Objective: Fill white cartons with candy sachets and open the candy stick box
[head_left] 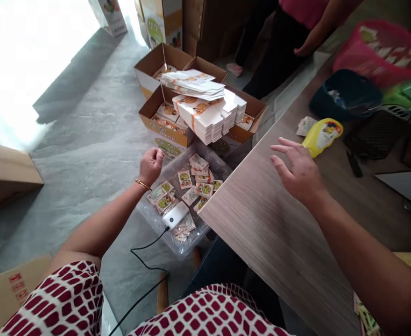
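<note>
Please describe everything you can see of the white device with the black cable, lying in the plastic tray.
The white device looks like a power bank: a smooth, pale plastic block with rounded corners. It lies flat at a slant near the tray's lower edge, inside the clear plastic tray. A thin black cable leaves its lower-left end and runs down out of the tray. It rests against printed sachets and beside a clear packet.

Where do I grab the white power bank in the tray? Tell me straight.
Pinch the white power bank by its long sides, from above, with your left hand, the nearer one. It lies flat in the clear plastic tray, and the black cable leaves its lower end, so keep off that end.
</note>
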